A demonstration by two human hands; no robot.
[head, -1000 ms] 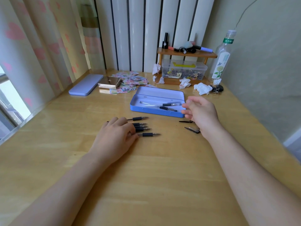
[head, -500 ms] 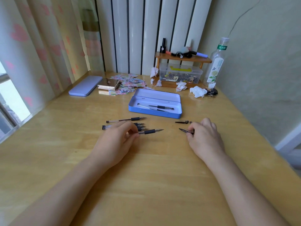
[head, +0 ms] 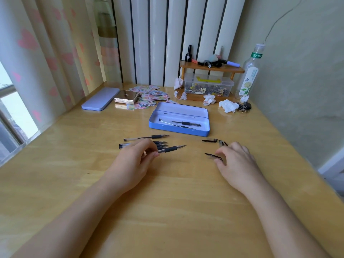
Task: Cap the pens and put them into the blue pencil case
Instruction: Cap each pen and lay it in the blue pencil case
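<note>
Left hand [head: 133,161] pinches an uncapped clear pen with black grip [head: 172,148]; right hand [head: 235,161] pinches a black pen cap [head: 212,155]; open blue metal pencil case [head: 179,119] lies beyond both hands.

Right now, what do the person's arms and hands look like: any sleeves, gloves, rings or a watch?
Both forearms are bare as far as the picture shows, with no sleeves in view. The left hand and right hand wear no gloves. No ring, watch or bracelet shows on either hand or wrist.

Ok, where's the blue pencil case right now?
In the head view, the blue pencil case lies open at mid-table, just beyond the loose pens and caps.
</note>
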